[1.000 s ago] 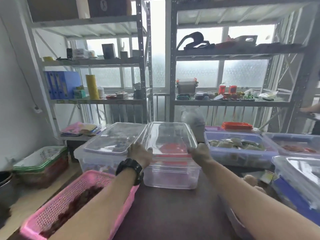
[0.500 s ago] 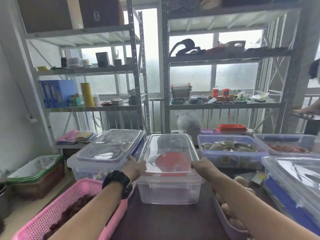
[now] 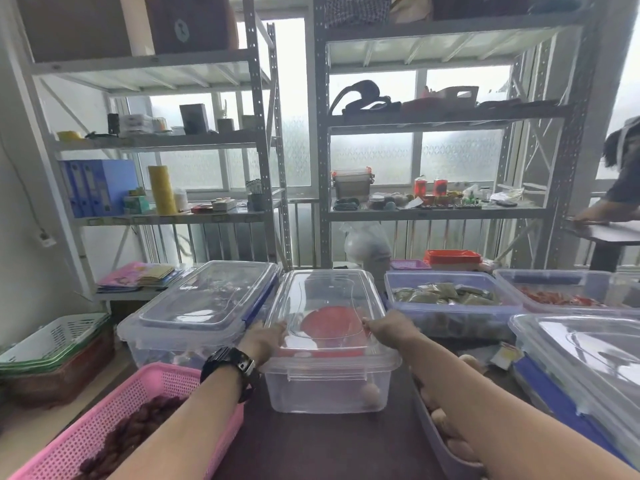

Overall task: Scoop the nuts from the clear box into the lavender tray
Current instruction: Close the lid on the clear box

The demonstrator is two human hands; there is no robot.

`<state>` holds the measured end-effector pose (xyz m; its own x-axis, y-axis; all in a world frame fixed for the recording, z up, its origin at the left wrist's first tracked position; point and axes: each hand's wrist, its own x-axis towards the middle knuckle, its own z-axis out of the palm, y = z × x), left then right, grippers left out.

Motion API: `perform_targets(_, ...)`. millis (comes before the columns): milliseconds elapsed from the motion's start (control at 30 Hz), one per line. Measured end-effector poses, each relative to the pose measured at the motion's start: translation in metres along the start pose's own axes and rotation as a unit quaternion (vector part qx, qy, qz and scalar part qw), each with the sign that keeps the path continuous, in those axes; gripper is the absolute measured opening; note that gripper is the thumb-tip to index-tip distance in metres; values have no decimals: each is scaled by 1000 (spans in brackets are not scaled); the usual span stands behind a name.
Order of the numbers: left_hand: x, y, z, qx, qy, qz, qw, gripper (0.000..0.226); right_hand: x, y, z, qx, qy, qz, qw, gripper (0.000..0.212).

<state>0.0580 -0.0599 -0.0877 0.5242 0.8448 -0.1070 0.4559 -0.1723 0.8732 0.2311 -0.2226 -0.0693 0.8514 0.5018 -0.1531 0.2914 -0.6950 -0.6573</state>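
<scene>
Head view, and the fingers are right on the lid: the left hand has its fingers curled over the left edge of the clear box, and the right hand has its fingertips hooked on the right edge of the lid, pinching the rim. Both hands grip the box from opposite sides, lid on. A black watch sits on the left wrist.

Inside the box, a red scoop shows through the lid, and at least one pale round nut lies at the front right corner of the bottom. The box stands on the dark table, centre, straight ahead of the person.

Lavender tray just to the right of the box, under the right forearm, with pale nuts in it. To the left, a pink basket of dark red-brown fruit, under the left forearm. Behind it a larger lidded clear bin, touching or just beside the box; cannot tell which. Further right, an open lavender bin of greenish packets. Metal shelving fills the back wall.
</scene>
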Motion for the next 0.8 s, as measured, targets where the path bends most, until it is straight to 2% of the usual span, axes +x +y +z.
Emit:
perform_targets(100, -3, 3, 2, -12, 0, -20, 1000, 51, -4, -1, 0, -40, 56, -35, 997, 79)
perform_targets(200, -6, 3, 3, -38, 8, -37, 999, 70, -7, -2, 5, -65, 95, -75, 991, 80)
perform_targets(267, -9, 5, 2, -61, 10, -42, 997, 75, -5, -2, 8, -59, 99, -62, 991, 76)
perform_targets(367, -11, 7, 1, -32, 17, -47, 998, 75, -2, 0, 8, -9, 58, -48, 997, 49)
perform_targets(433, -10, 6, 1, -8, 23, -52, 998, 78, -2, 1, 10, 23, 51, -54, 997, 39)
perform_targets(633, -10, 7, 1, 52, 37, -61, 996, 74, -9, -6, 12, -17, 107, -61, 992, 40)
perform_targets(800, -13, 5, 1, 120, 70, -39, 989, 78, -9, 0, 12, -14, 98, -70, 993, 36)
